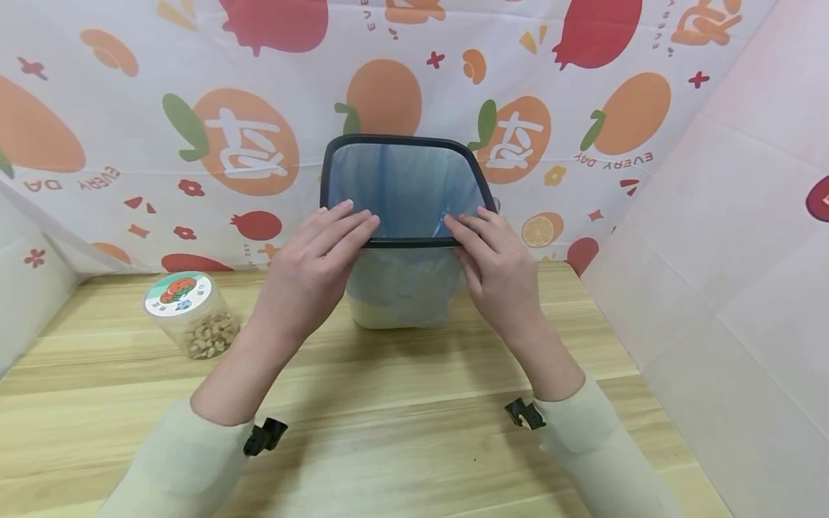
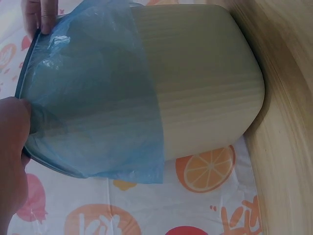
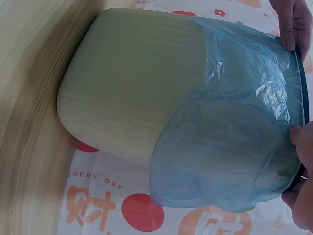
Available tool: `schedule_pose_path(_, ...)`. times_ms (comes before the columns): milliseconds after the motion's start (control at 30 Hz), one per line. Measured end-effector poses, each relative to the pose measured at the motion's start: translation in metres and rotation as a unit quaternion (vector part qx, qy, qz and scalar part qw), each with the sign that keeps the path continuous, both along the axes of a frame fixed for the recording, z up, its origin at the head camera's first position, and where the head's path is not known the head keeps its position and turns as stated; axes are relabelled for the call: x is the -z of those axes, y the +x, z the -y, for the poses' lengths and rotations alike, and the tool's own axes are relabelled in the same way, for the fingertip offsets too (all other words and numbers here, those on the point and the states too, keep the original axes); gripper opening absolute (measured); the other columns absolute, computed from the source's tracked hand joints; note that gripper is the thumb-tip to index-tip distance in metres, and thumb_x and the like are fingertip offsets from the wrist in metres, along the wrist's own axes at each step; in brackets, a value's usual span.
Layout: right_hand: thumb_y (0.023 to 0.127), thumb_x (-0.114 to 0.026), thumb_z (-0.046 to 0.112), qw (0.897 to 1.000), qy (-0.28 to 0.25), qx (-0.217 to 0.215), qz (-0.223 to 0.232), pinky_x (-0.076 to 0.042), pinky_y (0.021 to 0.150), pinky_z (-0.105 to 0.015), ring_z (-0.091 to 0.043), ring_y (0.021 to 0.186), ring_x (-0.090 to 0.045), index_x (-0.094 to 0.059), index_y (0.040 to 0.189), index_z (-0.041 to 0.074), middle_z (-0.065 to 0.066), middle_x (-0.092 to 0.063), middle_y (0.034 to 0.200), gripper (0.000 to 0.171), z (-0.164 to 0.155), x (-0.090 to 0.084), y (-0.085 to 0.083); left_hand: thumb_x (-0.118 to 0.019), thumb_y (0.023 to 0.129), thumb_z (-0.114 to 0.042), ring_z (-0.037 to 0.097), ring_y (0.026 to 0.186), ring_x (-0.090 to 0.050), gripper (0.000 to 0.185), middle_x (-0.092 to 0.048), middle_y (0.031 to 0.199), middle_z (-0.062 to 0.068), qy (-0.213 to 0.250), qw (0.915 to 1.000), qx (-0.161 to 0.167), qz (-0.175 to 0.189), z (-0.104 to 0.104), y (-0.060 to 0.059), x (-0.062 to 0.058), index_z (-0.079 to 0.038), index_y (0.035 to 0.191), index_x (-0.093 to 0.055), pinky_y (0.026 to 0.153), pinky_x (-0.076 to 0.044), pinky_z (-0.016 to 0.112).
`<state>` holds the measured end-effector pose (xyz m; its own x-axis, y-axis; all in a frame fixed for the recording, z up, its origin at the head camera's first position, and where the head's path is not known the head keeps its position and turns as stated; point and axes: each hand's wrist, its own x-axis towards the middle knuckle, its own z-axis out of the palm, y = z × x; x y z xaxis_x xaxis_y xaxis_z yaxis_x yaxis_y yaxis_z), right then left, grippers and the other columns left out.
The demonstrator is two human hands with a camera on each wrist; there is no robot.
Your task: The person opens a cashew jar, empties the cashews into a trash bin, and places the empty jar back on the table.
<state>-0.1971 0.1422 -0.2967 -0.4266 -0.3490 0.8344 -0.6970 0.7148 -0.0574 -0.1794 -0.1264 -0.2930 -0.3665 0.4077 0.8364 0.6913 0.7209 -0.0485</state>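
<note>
**Seating the ring on the lined bin**

My 2 hands are on the near edge of the dark ring (image 1: 406, 243). The fingers of my left hand (image 1: 314, 262) lie nearly straight across its near-left corner, tips flat on top, thumb hidden below. My right hand (image 1: 499, 262) mirrors that at the near-right corner, fingers extended and pressing on the rim. Neither hand is wrapped around anything that I can see; whether the thumbs pinch from underneath I cannot tell.

I judge that the ring should go down evenly: press both corners at once, keep the blue bag (image 3: 234, 132) trapped all round under my fingertips, and watch that the film does not slip inward on the far side, away from my fingers.

Directly under my fingers, the bag folds over the lip and hangs partway down the outside of the cream bin (image 2: 205, 83), which stands on the wooden table (image 1: 401, 432) between my wrists and the patterned backdrop (image 1: 129, 144). Inside, beyond my fingertips, I see only blue liner; no contents show.

Well to the left of my left hand stands 1 clear jar (image 1: 192, 314) with a printed lid, partly filled with pale nuts, lid on.
</note>
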Motion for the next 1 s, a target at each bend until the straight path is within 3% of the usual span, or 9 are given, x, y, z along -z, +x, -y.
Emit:
schedule_pose_path(733, 0.097, -0.065, 0.014, 1.0, -0.006, -0.02, -0.016, -0.039, 0.113, -0.036, -0.033, 0.122, -0.059, -0.069, 0.129, 0.013, -0.01, -0.07, 0.119, 0.032, 0.02, 0.0, 0.001, -0.072, 0.085, 0.006, 0.031, 0.131, -0.056, 0.052, -0.066, 0.131, 0.011, 0.016, 0.9999, 0.003, 0.002, 0.018, 0.004, 0.0, -0.007, 0.134, -0.063, 0.112, -0.038, 0.051)
schedule_pose_path(1000, 0.097, -0.063, 0.015, 1.0, -0.003, -0.023, 0.013, -0.034, 0.117, -0.04, -0.035, 0.13, -0.053, -0.064, 0.134, 0.011, -0.013, -0.067, 0.125, 0.037, 0.019, -0.001, 0.004, -0.071, 0.087, 0.005, 0.033, 0.136, -0.05, 0.05, -0.064, 0.133, 0.012, 0.022, 0.9994, 0.024, 0.01, 0.018, 0.002, 0.001, -0.006, 0.135, -0.062, 0.113, -0.036, 0.054)
